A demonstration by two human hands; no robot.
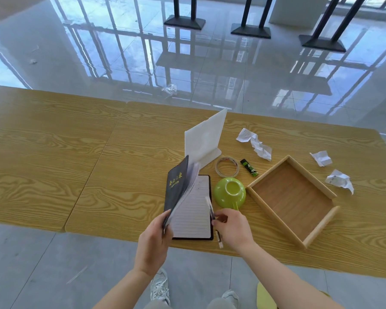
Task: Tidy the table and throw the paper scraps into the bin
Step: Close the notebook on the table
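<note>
Left hand (153, 239) grips the notebook (187, 204) cover and pages; right hand (232, 228) pinches a pen (210, 208). Paper scraps (255, 143) lie beyond on the counter (76, 163). Wooden tray (321, 228) holds nothing.

We note a wood-grain worktop (54, 152) carrying a notebook (193, 216), pen (218, 238), upturned green bowl (230, 192), tape ring (227, 167), glue stick (249, 167), white stand (204, 139), wooden tray (292, 197) and three paper scraps (255, 143).

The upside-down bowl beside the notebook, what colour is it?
Lime green bowl, seen clearly in the head view.
</note>
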